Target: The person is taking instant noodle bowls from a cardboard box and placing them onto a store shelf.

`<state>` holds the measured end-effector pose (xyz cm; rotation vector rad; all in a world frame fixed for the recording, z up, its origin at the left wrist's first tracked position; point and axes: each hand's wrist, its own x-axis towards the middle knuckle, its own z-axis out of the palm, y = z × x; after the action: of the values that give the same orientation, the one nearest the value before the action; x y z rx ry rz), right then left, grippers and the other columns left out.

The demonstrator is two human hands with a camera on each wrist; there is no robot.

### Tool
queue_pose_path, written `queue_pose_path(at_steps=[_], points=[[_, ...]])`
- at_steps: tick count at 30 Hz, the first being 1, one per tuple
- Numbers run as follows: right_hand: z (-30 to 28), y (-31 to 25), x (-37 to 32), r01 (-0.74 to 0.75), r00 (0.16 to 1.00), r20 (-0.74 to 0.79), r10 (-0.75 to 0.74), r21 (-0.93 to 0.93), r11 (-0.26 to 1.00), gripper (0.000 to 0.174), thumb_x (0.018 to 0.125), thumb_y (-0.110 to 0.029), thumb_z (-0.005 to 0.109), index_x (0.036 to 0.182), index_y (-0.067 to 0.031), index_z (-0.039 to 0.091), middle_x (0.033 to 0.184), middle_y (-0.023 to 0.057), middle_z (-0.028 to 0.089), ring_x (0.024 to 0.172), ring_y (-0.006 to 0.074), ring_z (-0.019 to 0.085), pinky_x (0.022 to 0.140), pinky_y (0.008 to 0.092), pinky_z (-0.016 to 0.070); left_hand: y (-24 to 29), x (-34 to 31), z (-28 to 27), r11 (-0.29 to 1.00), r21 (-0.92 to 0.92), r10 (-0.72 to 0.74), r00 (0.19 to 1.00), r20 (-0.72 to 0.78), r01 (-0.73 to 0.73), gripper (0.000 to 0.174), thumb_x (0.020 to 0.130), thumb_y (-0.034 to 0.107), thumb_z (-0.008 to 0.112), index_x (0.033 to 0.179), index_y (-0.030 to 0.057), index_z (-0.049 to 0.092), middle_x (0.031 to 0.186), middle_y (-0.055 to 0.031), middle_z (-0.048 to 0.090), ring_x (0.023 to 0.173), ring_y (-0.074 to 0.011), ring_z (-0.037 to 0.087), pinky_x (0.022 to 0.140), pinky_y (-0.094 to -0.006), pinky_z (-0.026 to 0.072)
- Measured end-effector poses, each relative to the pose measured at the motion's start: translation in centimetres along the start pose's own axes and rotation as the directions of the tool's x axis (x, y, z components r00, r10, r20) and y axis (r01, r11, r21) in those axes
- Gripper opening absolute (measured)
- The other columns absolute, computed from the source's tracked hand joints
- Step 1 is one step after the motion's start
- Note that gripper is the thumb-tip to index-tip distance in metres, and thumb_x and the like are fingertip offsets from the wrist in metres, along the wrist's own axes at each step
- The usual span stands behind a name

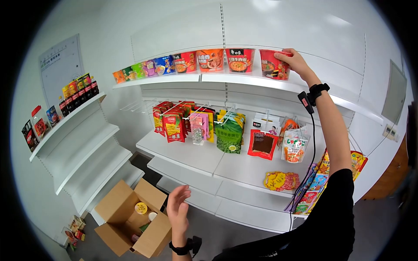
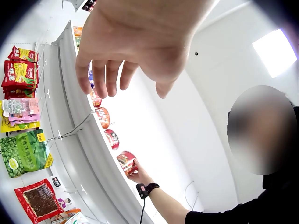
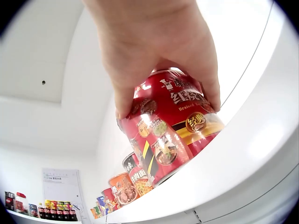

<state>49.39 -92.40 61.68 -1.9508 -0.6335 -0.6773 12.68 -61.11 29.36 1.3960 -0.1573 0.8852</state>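
In the head view a red noodle cup [image 1: 274, 65] stands on the top shelf [image 1: 257, 80], rightmost in a row of cups. The right hand [image 1: 297, 65] grips its upper right side. From the right wrist view, the thumb and fingers of the right hand [image 3: 159, 51] straddle the red cup [image 3: 173, 116], which rests at the shelf's front edge. The left hand [image 1: 177, 209] hangs in the air above the floor beside the box, holding nothing. Seen by the left wrist camera, the left hand [image 2: 135, 46] has its fingers spread and relaxed.
An open cardboard box [image 1: 156, 235] with a few items stands on the floor. Snack bags [image 1: 230, 132] hang from hooks below the top shelf. Flat packs [image 1: 281, 180] lie on a lower shelf. Bottles [image 1: 78, 99] line a left shelf unit [image 1: 87, 143].
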Motion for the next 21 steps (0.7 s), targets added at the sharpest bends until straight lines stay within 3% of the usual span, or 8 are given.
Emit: queue_pose_path(at_steps=[4, 7, 10, 13, 16, 19, 21], points=[[-0.1, 1.4, 1.2, -0.004, 0.999, -0.034, 0.0, -0.13, 0.991, 0.1, 0.066, -0.063, 0.073, 0.127, 0.0097, 0.042, 0.111, 0.0234, 0.058, 0.098, 0.0256, 0.06, 0.087, 0.0346, 0.048, 0.2, 0.1, 0.5, 1.0, 0.001, 0.007, 1.0, -0.012, -0.007, 0.061, 0.085, 0.043, 0.062, 0.124, -0.0022, 0.049, 0.119, -0.0148, 0.055, 0.106, -0.0227, 0.056, 0.093, -0.0361, 0.0437], [0.0, 2.6, 2.5, 0.028, 0.988, -0.131, -0.08, -0.356, 0.934, 0.103, 0.064, -0.065, 0.072, 0.127, 0.0108, 0.042, 0.109, 0.0249, 0.059, 0.095, 0.0253, 0.062, 0.079, 0.0341, 0.0518, 0.0, 0.1, 0.7, 1.0, 0.002, 0.001, 1.0, -0.014, -0.001, 0.061, 0.085, 0.044, 0.062, 0.124, -0.0022, 0.049, 0.119, -0.0148, 0.056, 0.105, -0.0225, 0.056, 0.093, -0.0359, 0.0438], [-0.3, 1.9, 2.3, -0.052, 0.998, -0.031, 0.045, -0.281, 0.958, 0.098, 0.064, -0.063, 0.072, 0.123, 0.0107, 0.046, 0.098, 0.0236, 0.062, 0.084, 0.0234, 0.065, 0.064, 0.0321, 0.054, -0.4, 0.0, 0.8, 1.0, 0.001, -0.011, 1.0, -0.017, 0.011, 0.061, 0.085, 0.044, 0.062, 0.123, -0.0023, 0.049, 0.119, -0.0148, 0.056, 0.105, -0.0224, 0.056, 0.093, -0.0357, 0.0437], [0.2, 1.7, 2.5, -0.044, 0.998, -0.06, 0.024, -0.34, 0.939, 0.092, 0.065, -0.06, 0.072, 0.118, 0.0113, 0.05, 0.084, 0.0183, 0.065, 0.068, 0.0215, 0.065, 0.054, 0.0301, 0.0522, -0.6, 0.0, 1.0, 1.0, -0.005, -0.03, 1.0, -0.008, 0.03, 0.061, 0.085, 0.044, 0.062, 0.123, -0.0023, 0.049, 0.119, -0.0147, 0.055, 0.105, -0.0221, 0.055, 0.092, -0.0354, 0.0436], [0.6, 1.5, 3.2, -0.067, 0.997, -0.048, 0.052, -0.415, 0.907, 0.085, 0.066, -0.059, 0.072, 0.111, 0.0108, 0.054, 0.075, 0.0135, 0.065, 0.06, 0.0211, 0.063, 0.051, 0.0304, 0.0511, -1.0, -0.1, 1.2, 0.999, -0.024, -0.04, 0.999, 0.009, 0.04, 0.061, 0.085, 0.044, 0.062, 0.124, -0.0024, 0.049, 0.119, -0.0145, 0.055, 0.106, -0.022, 0.055, 0.092, -0.0351, 0.0436], [0.4, 0.6, 3.7, -0.163, 0.979, 0.037, 0.201, -0.449, 0.879, 0.087, 0.067, -0.055, 0.073, 0.121, 0.0083, 0.049, 0.098, 0.0177, 0.062, 0.081, 0.0219, 0.063, 0.06, 0.0319, 0.0543, -1.2, -0.1, 1.3, 0.998, -0.026, -0.052, 0.999, 0.014, 0.052, 0.061, 0.085, 0.043, 0.062, 0.124, -0.0024, 0.049, 0.12, -0.0144, 0.055, 0.106, -0.022, 0.055, 0.092, -0.035, 0.0435], [0.5, 0.3, 3.6, -0.169, 0.977, 0.045, 0.208, -0.433, 0.886, 0.083, 0.068, -0.051, 0.074, 0.121, 0.008, 0.05, 0.099, 0.018, 0.062, 0.083, 0.0227, 0.063, 0.062, 0.0333, 0.0548, -1.3, -0.1, 1.2, 0.998, -0.024, -0.056, 0.998, 0.02, 0.057, 0.061, 0.086, 0.043, 0.062, 0.124, -0.0023, 0.049, 0.12, -0.0144, 0.055, 0.106, -0.022, 0.055, 0.092, -0.035, 0.0435]])
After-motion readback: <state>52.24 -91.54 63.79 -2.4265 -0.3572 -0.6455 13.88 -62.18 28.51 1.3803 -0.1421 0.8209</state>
